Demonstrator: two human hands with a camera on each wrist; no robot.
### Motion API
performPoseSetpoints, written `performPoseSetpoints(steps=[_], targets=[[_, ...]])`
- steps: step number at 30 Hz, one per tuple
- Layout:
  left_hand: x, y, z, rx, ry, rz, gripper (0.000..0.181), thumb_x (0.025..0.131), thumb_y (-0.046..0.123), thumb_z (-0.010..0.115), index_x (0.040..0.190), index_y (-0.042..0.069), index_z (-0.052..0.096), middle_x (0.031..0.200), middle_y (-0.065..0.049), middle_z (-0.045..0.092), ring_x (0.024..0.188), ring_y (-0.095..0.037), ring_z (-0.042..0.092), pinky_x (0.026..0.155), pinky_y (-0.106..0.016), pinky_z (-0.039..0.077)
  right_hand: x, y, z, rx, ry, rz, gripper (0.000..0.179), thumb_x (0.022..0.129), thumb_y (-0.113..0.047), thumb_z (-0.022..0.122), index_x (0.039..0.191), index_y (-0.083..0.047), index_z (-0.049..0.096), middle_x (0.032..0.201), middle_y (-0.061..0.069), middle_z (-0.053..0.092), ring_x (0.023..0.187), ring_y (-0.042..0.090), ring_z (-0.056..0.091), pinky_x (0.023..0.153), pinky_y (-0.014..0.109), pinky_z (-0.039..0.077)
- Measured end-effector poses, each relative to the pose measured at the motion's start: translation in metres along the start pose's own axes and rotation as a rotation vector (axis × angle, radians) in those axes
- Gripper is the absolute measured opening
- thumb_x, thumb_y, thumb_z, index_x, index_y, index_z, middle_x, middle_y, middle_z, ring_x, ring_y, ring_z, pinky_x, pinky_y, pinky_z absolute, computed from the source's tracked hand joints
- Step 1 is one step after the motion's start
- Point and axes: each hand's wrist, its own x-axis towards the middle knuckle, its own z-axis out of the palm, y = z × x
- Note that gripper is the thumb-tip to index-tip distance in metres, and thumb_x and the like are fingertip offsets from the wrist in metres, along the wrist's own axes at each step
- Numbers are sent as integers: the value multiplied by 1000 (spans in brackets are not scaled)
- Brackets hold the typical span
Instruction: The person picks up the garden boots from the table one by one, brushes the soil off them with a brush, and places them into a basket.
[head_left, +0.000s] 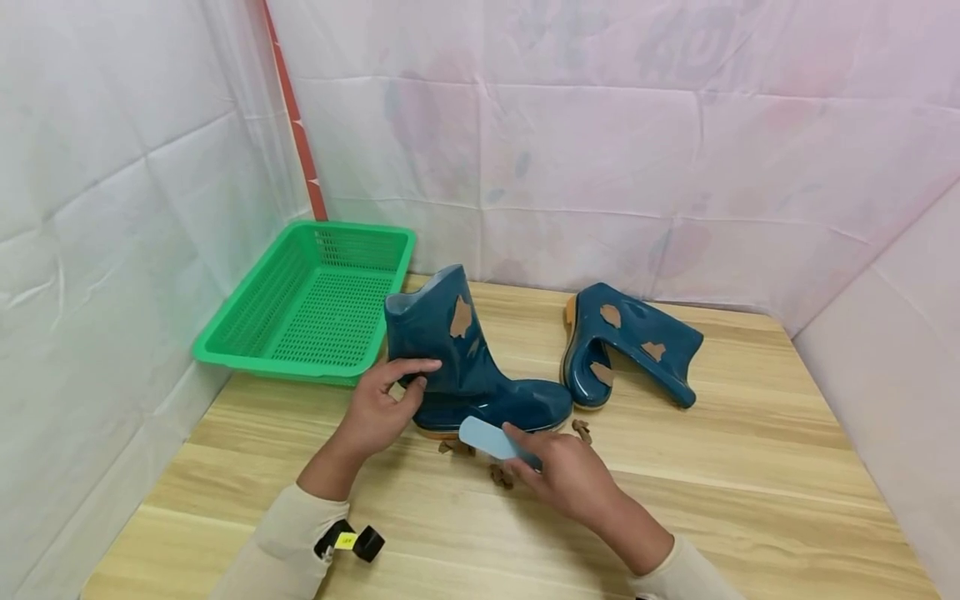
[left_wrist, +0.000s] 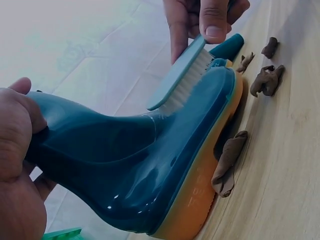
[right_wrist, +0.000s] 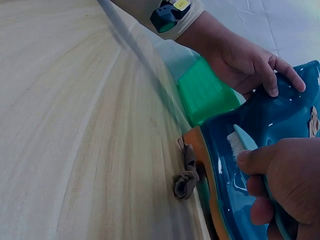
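Observation:
A dark blue rain boot [head_left: 480,379] stands upright on the table, toe to the right, with a brown patch [head_left: 461,318] on its shaft. My left hand [head_left: 378,412] grips the back of the shaft, as the left wrist view [left_wrist: 22,150] also shows. In my right hand [head_left: 573,475] is a light blue scrub brush [head_left: 487,437], held by its handle. Its white bristles [left_wrist: 187,82] touch the upper of the boot's foot. Brown clumps [left_wrist: 230,165] lie beside the orange sole [left_wrist: 190,205].
Another blue boot [head_left: 637,325] lies on its side to the right, with several brown patches. A green plastic basket [head_left: 262,365] stands at the back left. More brown crumbs [head_left: 501,477] lie on the wooden table [head_left: 720,500]. White sheeting [head_left: 585,150] hangs around the table.

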Motion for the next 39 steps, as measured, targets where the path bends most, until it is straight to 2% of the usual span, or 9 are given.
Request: performPoseSetpoints(steps=[3, 6, 10, 16, 21, 23, 27, 30, 39], targets=[[2, -1, 1, -9, 24, 69, 33, 92, -18, 61, 116, -1, 75, 120, -18, 64, 56, -12, 42, 50, -31, 41, -2, 3, 2, -17, 38, -5, 49, 95, -28, 76, 140, -11, 65, 99, 4, 76, 71, 3, 61, 59, 22, 43], [4, -1, 0, -63, 38, 133, 40, 86, -22, 66, 118, 0, 76, 138, -21, 56, 95, -18, 59, 71, -30, 52, -4, 5, 2, -35, 80, -9, 50, 93, -27, 79, 138, -10, 67, 103, 6, 76, 73, 5, 63, 59, 22, 44], [9, 0, -2, -103, 39, 212, 52, 90, -6, 75, 139, 11, 66, 157, -19, 39, 140, -31, 45, 106, -34, 45, -6, 7, 2, -44, 103, -2, 50, 92, -26, 80, 137, -10, 67, 103, 7, 76, 73, 5, 61, 59, 23, 43], [14, -1, -1, 90, 47, 369, 71, 103, 29, 63, 163, 25, 27, 162, -21, 32, 145, -33, 39, 112, -36, 39, -7, 9, 4, -40, 104, 10, 51, 92, -27, 80, 138, -11, 67, 106, 9, 76, 78, 9, 67, 62, 23, 48], [17, 1, -3, 138, 52, 369, 66, 105, 32, 60, 163, 24, 30, 153, -21, 46, 136, -29, 51, 106, -31, 44, -8, 11, 3, -46, 114, 15, 51, 92, -27, 80, 138, -11, 67, 108, 9, 76, 86, 13, 71, 65, 27, 52], [18, 0, -4, 149, 61, 363, 64, 104, 26, 62, 161, 21, 34, 118, -17, 69, 101, -18, 69, 88, -23, 51, -8, 11, 2, -47, 116, 20, 51, 92, -27, 80, 138, -11, 67, 108, 8, 76, 86, 12, 70, 65, 28, 52], [19, 2, -3, 177, 55, 351, 75, 97, -5, 66, 160, 24, 37, 55, 2, 42, 45, -4, 33, 49, -22, 35, -6, 12, 0, -45, 154, 14, 53, 90, -27, 82, 138, -10, 67, 104, 6, 76, 76, 9, 64, 62, 26, 48], [20, 6, -1, 169, 29, 304, 80, 90, -20, 63, 156, 22, 47, 51, 6, 33, 41, -3, 22, 45, -24, 30, -2, 11, -4, -26, 220, -12, 54, 88, -24, 84, 138, -9, 67, 98, 6, 76, 70, 7, 56, 61, 24, 45], [13, 9, 3, 43, 22, 159, 42, 95, -18, 58, 133, 0, 63, 48, 6, 28, 38, -2, 21, 40, -22, 28, 19, 5, -17, 63, 429, -73, 57, 87, -14, 83, 140, -4, 63, 97, 11, 75, 68, 9, 59, 56, 23, 47]])
